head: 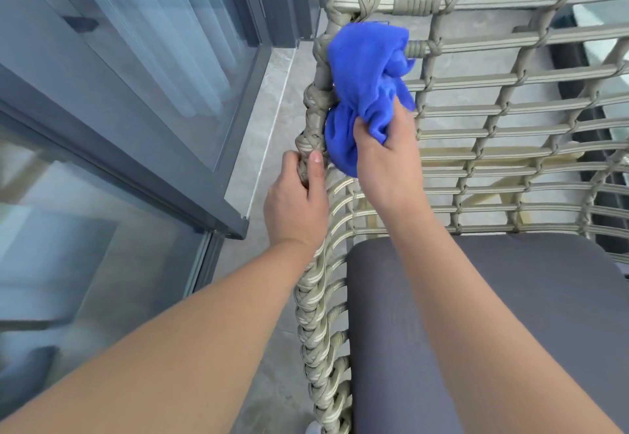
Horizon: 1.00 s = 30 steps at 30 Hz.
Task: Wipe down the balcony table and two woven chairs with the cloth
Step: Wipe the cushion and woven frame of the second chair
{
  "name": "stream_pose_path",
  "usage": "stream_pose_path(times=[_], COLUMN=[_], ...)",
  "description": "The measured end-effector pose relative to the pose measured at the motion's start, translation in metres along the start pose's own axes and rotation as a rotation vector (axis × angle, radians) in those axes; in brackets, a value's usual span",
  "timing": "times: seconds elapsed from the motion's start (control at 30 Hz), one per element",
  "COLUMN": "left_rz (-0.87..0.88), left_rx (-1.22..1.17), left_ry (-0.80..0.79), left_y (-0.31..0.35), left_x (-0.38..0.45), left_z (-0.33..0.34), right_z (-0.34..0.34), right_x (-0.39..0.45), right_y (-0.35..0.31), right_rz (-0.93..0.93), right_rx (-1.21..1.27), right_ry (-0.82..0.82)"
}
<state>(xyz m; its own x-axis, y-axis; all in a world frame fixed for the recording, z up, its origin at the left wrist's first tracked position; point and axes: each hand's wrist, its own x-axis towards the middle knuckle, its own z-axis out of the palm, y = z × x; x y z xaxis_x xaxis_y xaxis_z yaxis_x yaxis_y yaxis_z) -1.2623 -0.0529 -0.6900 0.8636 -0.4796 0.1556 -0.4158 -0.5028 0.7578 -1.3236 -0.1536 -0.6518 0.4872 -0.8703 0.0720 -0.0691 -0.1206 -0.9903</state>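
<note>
- The cloth (366, 93) is a bright, plain royal blue.
- The woven chair (476, 134) is beige-grey wicker, each strand marked with pale cream stripes, crossing in an open grid.
- Its seat cushion (527, 314) is flat dark grey.
- The floor (272, 120) is mottled light grey stone.
- The sliding door frame (136, 161) is dark charcoal.

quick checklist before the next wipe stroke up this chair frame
1. Right hand grips the blue cloth: ok.
2. Cloth touches the woven chair's frame: ok, bunched against the wrapped post.
3. Left hand steadies the frame below the cloth: ok, fingers curled round the weave.
4. Path upward to the top corner is free: ok.
5. Grey seat cushion lies clear of the cloth: ok.
6. Dirt left on the weave: cannot tell.
</note>
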Motion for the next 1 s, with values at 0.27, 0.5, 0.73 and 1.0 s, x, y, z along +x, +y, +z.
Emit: stream_pose_path(times=[0.27,0.5,0.73,1.0], left_rz=[-0.038,-0.040,-0.031,-0.029], left_rx=[-0.009,-0.005,0.004,-0.003], left_ry=[-0.032,-0.005,0.001,0.002], left_y=[0.000,-0.001,0.000,-0.001], left_x=[0.002,0.002,0.001,0.001], left_z=[0.000,0.003,0.003,0.002], right_z=[0.008,-0.002,-0.016,-0.030], right_x=[-0.044,-0.120,-0.177,-0.199], right_y=[0.053,0.078,0.110,0.133], right_rz=[0.223,0.367,0.597,0.634], right_rx=[0.026,0.003,-0.103,-0.182], right_ry=[-0.141,-0.235,-0.344,-0.423])
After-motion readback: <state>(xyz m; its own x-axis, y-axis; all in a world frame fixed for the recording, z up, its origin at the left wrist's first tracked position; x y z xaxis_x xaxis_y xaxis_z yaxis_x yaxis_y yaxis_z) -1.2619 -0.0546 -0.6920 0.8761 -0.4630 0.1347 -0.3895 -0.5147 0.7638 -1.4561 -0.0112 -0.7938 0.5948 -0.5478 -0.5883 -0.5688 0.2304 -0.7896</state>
